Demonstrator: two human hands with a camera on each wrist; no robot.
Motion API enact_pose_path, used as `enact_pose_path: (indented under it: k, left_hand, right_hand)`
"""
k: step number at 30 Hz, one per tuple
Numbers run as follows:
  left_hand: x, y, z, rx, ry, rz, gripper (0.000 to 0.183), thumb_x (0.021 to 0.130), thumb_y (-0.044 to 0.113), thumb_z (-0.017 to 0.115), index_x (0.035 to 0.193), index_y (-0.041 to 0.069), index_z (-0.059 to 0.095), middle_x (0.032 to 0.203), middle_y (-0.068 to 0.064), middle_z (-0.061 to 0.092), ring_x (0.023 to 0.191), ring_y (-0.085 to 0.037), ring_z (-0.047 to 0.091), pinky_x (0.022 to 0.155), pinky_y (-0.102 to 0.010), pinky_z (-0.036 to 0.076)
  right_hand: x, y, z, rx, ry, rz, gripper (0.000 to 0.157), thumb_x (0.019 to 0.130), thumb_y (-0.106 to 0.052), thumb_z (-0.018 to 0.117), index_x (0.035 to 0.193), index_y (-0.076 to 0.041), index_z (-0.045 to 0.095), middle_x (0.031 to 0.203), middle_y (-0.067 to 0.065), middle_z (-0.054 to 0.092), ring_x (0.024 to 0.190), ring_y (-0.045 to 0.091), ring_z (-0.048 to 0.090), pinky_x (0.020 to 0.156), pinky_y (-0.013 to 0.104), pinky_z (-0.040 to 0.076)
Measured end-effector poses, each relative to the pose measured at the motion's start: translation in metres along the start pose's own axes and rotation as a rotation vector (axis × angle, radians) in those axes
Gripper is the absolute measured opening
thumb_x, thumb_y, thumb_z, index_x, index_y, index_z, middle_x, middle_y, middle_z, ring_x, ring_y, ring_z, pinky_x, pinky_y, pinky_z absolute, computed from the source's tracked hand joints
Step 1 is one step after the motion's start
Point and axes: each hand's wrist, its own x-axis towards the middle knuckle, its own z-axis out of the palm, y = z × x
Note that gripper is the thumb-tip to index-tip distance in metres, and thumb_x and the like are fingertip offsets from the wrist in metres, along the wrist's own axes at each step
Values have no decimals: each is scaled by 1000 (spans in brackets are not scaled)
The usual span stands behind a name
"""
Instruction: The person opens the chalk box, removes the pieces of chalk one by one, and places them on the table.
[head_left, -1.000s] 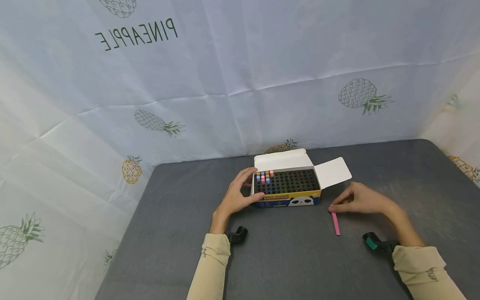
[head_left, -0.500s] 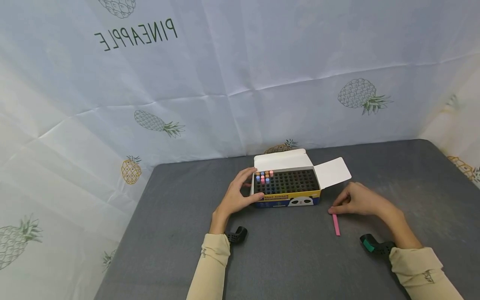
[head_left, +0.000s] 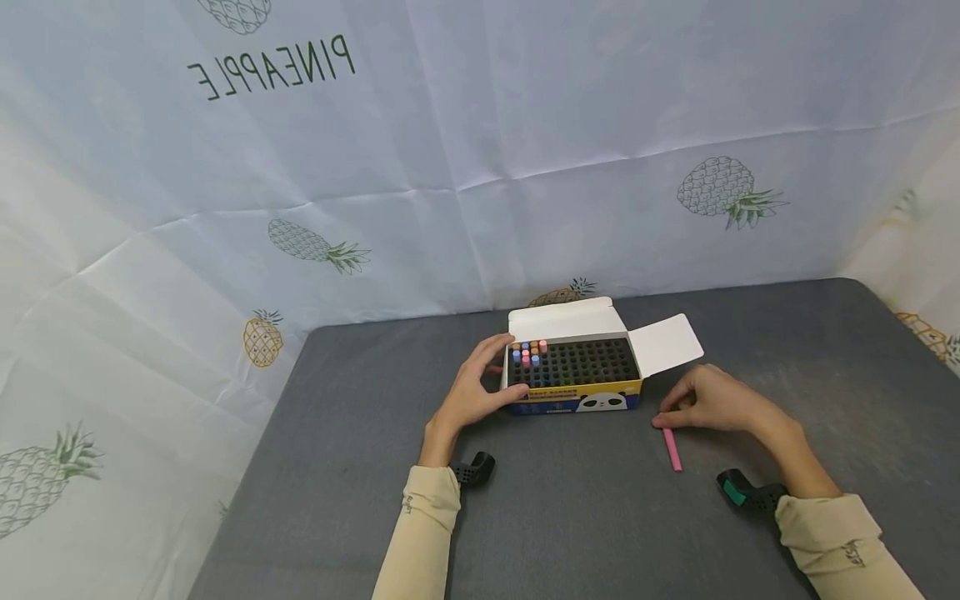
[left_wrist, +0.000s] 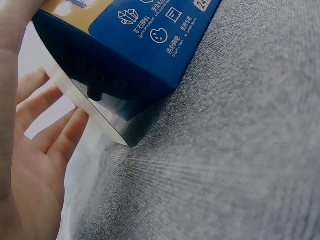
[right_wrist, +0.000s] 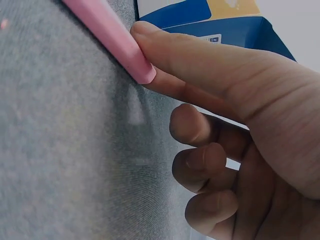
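A chalk box with a panda on its front stands with its lid up. Several chalk sticks in blue, pink and orange fill holes at the left of its black insert. My left hand holds the box's left end, thumb on the front top edge and index finger at the back corner. In the left wrist view other fingers touch the pale end flap. My right hand pinches the upper end of a pink chalk stick between thumb and index finger, its other fingers curled beneath.
The box's white side flap juts out to the right, between the box and my right hand. The grey table meets a pineapple-print curtain behind the box.
My right hand and forearm have shifted slightly left, and its fingertips now cover more of the pink chalk stick's upper end. My left hand and the box have stayed put.
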Motion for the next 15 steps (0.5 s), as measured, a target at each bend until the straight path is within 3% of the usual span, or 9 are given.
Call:
enact_pose_path:
  k: [2, 7, 15]
  left_hand:
    - [0, 1, 0, -4, 1, 2, 86, 88, 67, 68, 155, 19, 45, 160, -10, 41, 136, -32, 53, 102, -50, 54]
    - [0, 0, 0, -17, 6, 11, 81, 89, 58, 73, 155, 19, 46, 160, -11, 41, 134, -32, 54, 101, -51, 55]
    - [0, -1, 1, 6, 3, -7, 95, 83, 79, 62, 155, 20, 44, 160, -8, 41, 139, -30, 51, 104, -50, 54]
  right_hand:
    - [0, -1, 0, -7, 2, 9, 19, 85, -30, 84, 88, -12, 84, 54, -14, 49, 49, -4, 34, 48, 18, 31]
    - [-1, 0, -1, -9, 29, 6, 22, 85, -30, 84, 92, -9, 83, 55, -14, 48, 49, -4, 35, 48, 18, 31]
    - [-7, 1, -7, -1, 88, -53, 18, 87, -27, 83, 94, -10, 83, 53, -16, 44, 48, -5, 33, 47, 18, 33]
